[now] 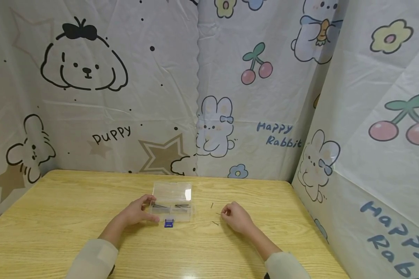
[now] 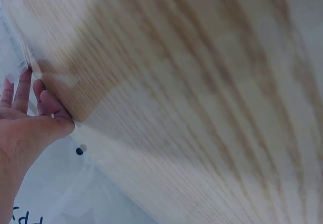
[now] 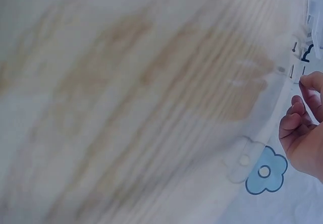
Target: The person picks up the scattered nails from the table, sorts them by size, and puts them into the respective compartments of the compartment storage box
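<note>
A clear plastic box (image 1: 181,217) stands on the table with its lid (image 1: 171,190) raised at the back. Thin dark nails (image 1: 182,205) lie in its left and right compartments, and a blue latch (image 1: 168,223) hangs at its front. My left hand (image 1: 137,211) holds the box's left side, thumb by the front corner and fingers towards the back. To the right of the box, my right hand (image 1: 236,218) pinches a small nail (image 1: 218,213) at the fingertips. Two loose nails lie close by, one farther back (image 1: 212,205) and one nearer (image 1: 215,223).
The wooden table (image 1: 70,221) reaches back to a patterned cloth (image 1: 167,97) hanging behind it. Another cloth (image 1: 370,174) hangs along the right edge.
</note>
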{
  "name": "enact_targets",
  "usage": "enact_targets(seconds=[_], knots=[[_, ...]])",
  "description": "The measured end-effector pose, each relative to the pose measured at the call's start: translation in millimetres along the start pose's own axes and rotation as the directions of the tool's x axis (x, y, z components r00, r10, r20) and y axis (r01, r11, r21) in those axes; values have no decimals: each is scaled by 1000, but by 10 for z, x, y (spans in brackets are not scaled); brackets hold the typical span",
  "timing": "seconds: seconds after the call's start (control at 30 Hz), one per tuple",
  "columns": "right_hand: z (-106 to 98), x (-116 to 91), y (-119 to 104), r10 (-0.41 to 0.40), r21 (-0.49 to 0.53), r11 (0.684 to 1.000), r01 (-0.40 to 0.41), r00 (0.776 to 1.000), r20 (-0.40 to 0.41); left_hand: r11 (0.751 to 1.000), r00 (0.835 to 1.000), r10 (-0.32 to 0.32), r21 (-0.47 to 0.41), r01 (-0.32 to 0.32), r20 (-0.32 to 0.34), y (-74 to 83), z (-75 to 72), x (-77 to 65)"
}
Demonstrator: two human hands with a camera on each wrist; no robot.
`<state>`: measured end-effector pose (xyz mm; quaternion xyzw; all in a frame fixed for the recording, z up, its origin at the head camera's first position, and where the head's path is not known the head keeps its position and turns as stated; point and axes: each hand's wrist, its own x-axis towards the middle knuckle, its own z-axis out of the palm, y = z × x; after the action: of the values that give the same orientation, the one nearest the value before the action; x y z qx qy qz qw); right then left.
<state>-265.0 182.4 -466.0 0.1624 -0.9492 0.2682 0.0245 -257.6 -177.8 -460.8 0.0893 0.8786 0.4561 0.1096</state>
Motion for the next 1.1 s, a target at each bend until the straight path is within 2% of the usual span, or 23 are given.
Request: enact_targets(seconds=[1.1], knots=[[109, 217, -516, -49, 6, 999, 49, 996, 71, 1000, 1000, -18, 19, 18, 7, 4, -8, 15]])
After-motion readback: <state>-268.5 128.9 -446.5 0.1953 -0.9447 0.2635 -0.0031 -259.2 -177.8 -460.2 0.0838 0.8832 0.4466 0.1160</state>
